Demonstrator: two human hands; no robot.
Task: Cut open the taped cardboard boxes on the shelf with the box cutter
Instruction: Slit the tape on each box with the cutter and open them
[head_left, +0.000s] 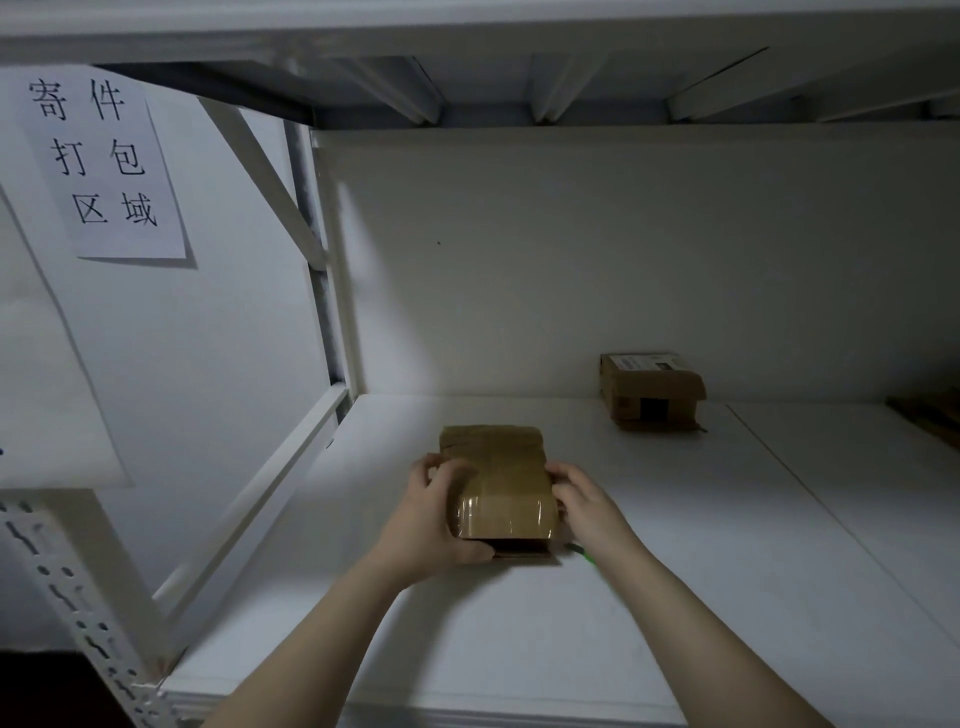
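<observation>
Cardboard box, brown and wrapped in shiny clear tape, lies flat on a white shelf. It sits in the left half of the shelf, about midway between the front edge and the back edge. A person reaches in from the front edge with two bare arms and holds the box from both sides.

The left hand grips the left side, with its fingers curled over the top edge and the thumb along the near end. The right hand grips the right side, its fingers curled against the cardboard.

A small green object lies on the shelf just beside the right wrist, close to the box's near right corner. Too little of it shows to tell what it is.

A second box, with a white label on top, stands at the back edge of the shelf, right of centre and well apart from the held one. A brown item is cut off at the shelf's right edge.

A paper sign with black Chinese characters hangs on the panel to the left of the shelf.
</observation>
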